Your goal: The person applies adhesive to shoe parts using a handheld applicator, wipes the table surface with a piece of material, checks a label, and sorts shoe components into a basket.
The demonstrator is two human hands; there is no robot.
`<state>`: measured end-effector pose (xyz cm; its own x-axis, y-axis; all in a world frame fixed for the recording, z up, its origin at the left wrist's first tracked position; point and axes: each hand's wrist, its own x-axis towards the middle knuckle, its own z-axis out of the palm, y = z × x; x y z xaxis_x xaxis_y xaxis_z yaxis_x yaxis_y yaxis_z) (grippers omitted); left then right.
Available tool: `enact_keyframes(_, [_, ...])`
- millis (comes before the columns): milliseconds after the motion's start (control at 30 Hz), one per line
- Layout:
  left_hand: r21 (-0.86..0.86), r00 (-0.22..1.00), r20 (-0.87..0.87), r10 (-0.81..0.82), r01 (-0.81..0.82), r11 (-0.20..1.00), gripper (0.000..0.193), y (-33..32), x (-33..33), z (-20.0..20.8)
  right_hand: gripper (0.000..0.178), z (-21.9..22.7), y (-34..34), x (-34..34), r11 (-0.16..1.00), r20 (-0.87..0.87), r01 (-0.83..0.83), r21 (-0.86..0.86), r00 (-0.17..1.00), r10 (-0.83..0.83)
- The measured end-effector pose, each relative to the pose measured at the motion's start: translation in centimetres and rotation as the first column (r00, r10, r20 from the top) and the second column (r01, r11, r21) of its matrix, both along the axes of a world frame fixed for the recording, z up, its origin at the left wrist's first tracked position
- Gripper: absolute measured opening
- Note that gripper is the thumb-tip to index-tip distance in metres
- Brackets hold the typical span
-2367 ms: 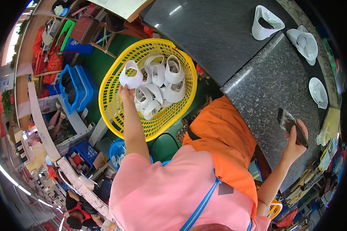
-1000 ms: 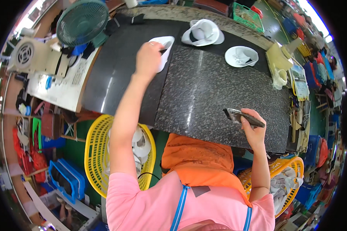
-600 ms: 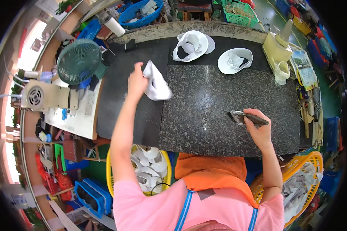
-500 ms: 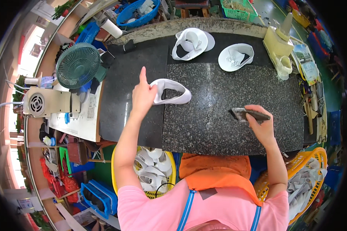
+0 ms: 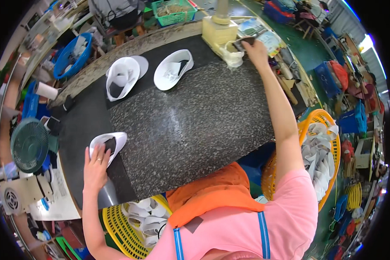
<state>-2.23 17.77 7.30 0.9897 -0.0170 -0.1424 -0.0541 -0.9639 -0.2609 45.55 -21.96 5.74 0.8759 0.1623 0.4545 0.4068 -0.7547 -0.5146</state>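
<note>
- Left hand (image 5: 96, 167): fingers lie over the white visor (image 5: 121, 138), on the table's (image 5: 195, 125) left; whether they pinch, I can't tell. Careless pushing could skid it.
- Right hand (image 5: 258, 53), far right, grips a dark tool (image 5: 246, 40); bumping could tip the cream cup (image 5: 233, 58).

The left hand (image 5: 95, 171) lies toward eight o'clock, back up, fingers (image 5: 98, 157) lengthened and slightly parted, pointing near twelve; its forearm (image 5: 90, 216) rises from seven, elbow bent. The right hand (image 5: 256, 52) is at one o'clock, fingers curled, its forearm (image 5: 281, 102) stretched long, slanting toward eleven from the elbow (image 5: 289, 141).
</note>
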Motion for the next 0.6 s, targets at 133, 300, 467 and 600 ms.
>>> enact_keyframes(133, [-0.016, 0.969, 0.247, -0.001, 0.005, 1.0, 0.044, 0.6, 0.7, -1.8, 0.038, -2.0, 0.3, 3.1, 0.984, 0.005, -0.114, -0.14, 0.993, 0.116])
enact_keyframes(300, [-0.169, 0.869, 0.464, 0.171, -0.103, 0.98, 0.028, -9.4, 4.8, -1.4, 0.023, -0.2, 2.0, -0.5, 0.925, 0.221, -0.148, -0.349, 0.947, 0.235])
enact_keyframes(467, [-0.422, 0.806, 0.548, 0.223, 0.037, 0.906, 0.057, -14.5, 5.6, -5.4, 0.031, 1.1, -0.1, -3.4, 0.903, 0.241, -0.05, -0.426, 0.956, 0.167])
enact_keyframes(600, [-0.446, 0.809, 0.552, 0.201, 0.082, 0.891, 0.053, -12.6, 2.9, -6.0, 0.031, 0.8, -0.9, -5.1, 0.932, -0.469, -0.065, 0.357, 0.85, 0.239])
